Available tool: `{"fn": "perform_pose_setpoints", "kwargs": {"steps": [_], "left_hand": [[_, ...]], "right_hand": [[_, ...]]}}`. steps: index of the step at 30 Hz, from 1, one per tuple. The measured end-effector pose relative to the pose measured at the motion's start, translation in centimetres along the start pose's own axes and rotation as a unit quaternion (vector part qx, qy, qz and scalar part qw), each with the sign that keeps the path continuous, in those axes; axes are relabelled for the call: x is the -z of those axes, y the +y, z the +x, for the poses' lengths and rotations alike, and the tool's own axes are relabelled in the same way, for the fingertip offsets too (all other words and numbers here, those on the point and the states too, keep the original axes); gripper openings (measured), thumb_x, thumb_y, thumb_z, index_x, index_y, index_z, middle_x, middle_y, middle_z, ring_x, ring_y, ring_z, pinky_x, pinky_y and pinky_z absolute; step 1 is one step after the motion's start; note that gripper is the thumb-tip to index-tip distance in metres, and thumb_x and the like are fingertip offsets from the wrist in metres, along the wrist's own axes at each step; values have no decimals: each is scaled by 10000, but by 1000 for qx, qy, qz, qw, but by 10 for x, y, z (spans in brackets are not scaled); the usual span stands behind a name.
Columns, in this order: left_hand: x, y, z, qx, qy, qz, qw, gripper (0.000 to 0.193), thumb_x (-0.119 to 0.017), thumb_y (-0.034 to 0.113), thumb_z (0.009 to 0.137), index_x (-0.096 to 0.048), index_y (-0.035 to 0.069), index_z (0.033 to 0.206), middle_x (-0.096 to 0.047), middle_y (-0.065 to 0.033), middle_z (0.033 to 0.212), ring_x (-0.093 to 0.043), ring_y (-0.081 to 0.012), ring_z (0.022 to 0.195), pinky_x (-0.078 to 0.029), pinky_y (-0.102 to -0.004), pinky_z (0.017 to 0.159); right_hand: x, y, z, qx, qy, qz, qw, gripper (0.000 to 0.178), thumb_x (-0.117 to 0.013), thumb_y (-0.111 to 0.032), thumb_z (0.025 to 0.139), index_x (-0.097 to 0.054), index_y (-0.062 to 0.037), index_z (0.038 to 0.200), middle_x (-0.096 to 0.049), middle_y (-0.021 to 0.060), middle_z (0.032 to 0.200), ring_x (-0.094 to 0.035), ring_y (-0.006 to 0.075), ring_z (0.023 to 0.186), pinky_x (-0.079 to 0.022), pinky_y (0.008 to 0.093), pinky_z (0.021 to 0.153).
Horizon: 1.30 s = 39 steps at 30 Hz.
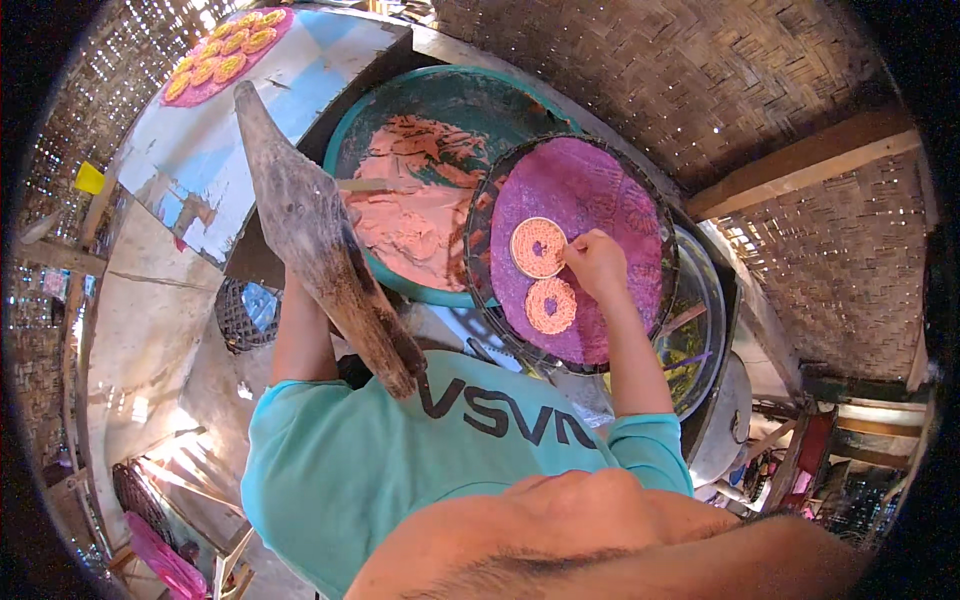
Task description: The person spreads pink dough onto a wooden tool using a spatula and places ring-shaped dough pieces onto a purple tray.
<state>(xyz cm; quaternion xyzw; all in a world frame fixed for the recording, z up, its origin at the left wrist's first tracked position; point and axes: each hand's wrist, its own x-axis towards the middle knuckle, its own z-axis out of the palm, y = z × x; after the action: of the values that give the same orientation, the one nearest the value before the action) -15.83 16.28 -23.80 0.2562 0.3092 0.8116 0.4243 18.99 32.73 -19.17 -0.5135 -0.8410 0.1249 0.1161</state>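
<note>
A pink-purple cloth-like sheet [590, 185] lies over a round dark-rimmed tray. On it sit two rings of coarse orange strands, the lower ring [550, 306] bare and the upper ring [527, 240] enclosed by a thin pale round mould [512, 250]. My right hand [597, 264] is closed at the mould's right edge, pinching its rim. A thick weathered wooden piece [315, 220] slants across in front of my left forearm [303, 335]. My left hand is hidden behind that wood, so its fingers cannot be seen.
Left of the tray, a green basin [350, 125] holds orange-pink dough [410, 235] and a flat stick. Several yellow-orange pieces [222, 52] rest on a pink sheet on the blue-white table [300, 60] at far left. Woven walls [640, 70] and a wooden beam [800, 175] stand close by.
</note>
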Motion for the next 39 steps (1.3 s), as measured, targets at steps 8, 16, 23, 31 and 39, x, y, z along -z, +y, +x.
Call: {"fn": "perform_pose_setpoints", "kwargs": {"steps": [8, 16, 23, 31, 39], "left_hand": [[4, -3, -1, 32, -97, -195, 975, 261, -540, 244, 797, -526, 39, 959, -551, -104, 859, -564, -223, 805, -490, -330, 694], [-8, 11, -8, -15, -57, -77, 995, 307, -590, 246, 722, -545, 38, 944, -567, -119, 854, -575, -244, 803, -482, -344, 708], [-20, 16, -9, -55, -63, 46, 995, 352, -634, 249, 657, -562, 37, 930, -582, -132, 850, -584, -261, 802, -476, -356, 720], [-91, 17, -2, -272, -181, 472, 819, 408, -684, 252, 583, -580, 37, 914, -598, -147, 845, -595, -282, 800, -469, -370, 733], [-185, -54, -10, -258, -280, 547, 745, 146, -608, 218, 595, -590, 95, 670, -589, -124, 646, -592, -317, 628, -476, -409, 539]], "right_hand": [[14, 11, 44, -9, 34, 44, 998, 252, -586, -297, 676, -636, -49, 682, -592, 130, 737, -580, 295, 699, -458, 384, 634], [-7, 20, 77, -18, 41, -15, 999, 262, -583, -317, 680, -657, -67, 703, -621, 129, 740, -603, 290, 697, -469, 378, 624], [-1, 16, 66, -56, -21, 22, 998, 292, -583, -346, 712, -663, -68, 747, -615, 138, 795, -595, 288, 759, -461, 378, 679], [43, -23, 39, 110, 162, 43, 980, 425, -555, -358, 782, -578, -13, 1028, -561, 156, 922, -541, 295, 860, -430, 365, 761], [117, -152, -32, 366, 254, 102, 890, 477, -598, -219, 750, -459, 55, 1115, -502, 208, 986, -506, 349, 851, -411, 402, 772]]}}
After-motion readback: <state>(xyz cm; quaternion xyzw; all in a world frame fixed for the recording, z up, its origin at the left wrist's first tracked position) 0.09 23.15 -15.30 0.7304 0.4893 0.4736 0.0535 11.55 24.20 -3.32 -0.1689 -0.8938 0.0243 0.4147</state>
